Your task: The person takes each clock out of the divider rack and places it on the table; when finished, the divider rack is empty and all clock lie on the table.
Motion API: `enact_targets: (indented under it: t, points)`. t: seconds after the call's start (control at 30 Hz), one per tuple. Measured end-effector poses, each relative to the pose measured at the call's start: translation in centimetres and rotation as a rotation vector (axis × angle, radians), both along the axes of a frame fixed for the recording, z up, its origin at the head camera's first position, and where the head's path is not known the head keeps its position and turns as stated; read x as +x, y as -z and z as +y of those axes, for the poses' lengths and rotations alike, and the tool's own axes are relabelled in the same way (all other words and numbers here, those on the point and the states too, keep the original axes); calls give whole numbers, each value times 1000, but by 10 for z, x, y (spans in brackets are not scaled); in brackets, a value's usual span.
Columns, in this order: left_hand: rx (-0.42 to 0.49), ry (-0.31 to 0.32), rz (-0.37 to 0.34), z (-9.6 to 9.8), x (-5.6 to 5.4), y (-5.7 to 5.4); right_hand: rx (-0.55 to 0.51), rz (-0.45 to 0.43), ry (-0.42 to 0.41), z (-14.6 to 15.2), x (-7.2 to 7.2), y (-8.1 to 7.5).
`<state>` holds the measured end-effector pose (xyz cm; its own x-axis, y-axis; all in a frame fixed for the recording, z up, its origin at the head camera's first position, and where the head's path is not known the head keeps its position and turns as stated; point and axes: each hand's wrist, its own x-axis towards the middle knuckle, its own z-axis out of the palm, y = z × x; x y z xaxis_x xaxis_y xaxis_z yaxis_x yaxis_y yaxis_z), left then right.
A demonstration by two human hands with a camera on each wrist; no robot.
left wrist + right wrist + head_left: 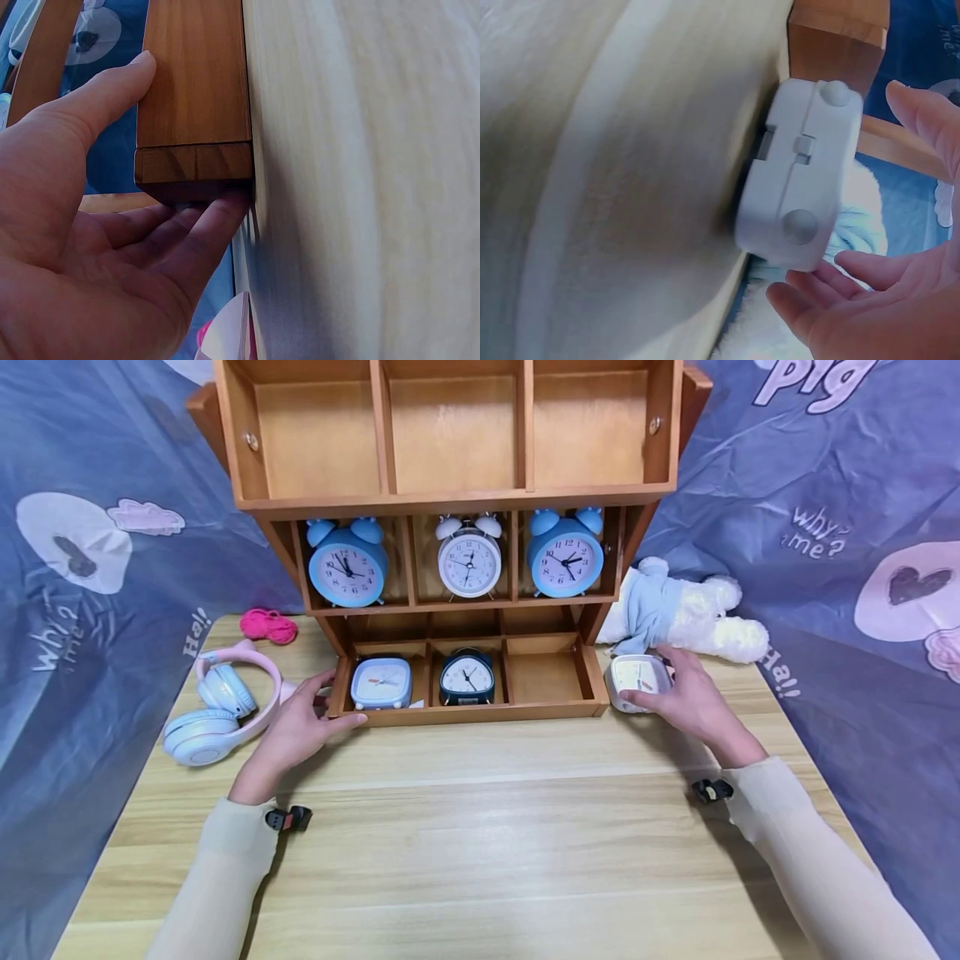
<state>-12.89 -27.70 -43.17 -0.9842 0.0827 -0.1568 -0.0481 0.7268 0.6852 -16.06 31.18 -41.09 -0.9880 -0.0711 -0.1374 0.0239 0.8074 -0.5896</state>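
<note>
At the lower left corner of the wooden display shelf (480, 717), my left hand (296, 727) grips the frame, thumb on its front board and fingers against its end. My right hand (690, 693) is spread around a small white alarm clock (637, 682) on the table, just right of the shelf. In the right wrist view its fingertips are at one end of the white alarm clock (802, 172), whose round feet show; the thumb stands apart from it. The bottom tier holds a pale blue clock (381, 683) and a dark teal clock (467, 678); its right compartment is bare.
Blue twin-bell clocks (348, 564) flank a white twin-bell clock (469, 562) on the middle tier. Headphones (217, 710) and pink yarn (268, 626) lie left of the shelf. A white plush toy (697, 610) lies behind my right hand.
</note>
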Motion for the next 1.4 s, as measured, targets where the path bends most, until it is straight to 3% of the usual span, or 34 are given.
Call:
enact_targets:
  t: [0.27, 0.47, 0.73, 0.93, 1.4]
  points:
    - [2, 1, 6, 0, 0, 0, -20, 82, -12, -14, 5, -12]
    - [6, -3, -2, 0, 1, 0, -124, 72, -41, -33, 8, -20]
    - [11, -5, 4, 0, 0, 0, -215, 110, -88, -65, 10, -21]
    - [11, -5, 7, 0, -2, 0, -264, 77, -110, -91, 9, -19]
    - [15, -5, 16, 1, -1, 0, -317, 104, -156, -148, -5, -18]
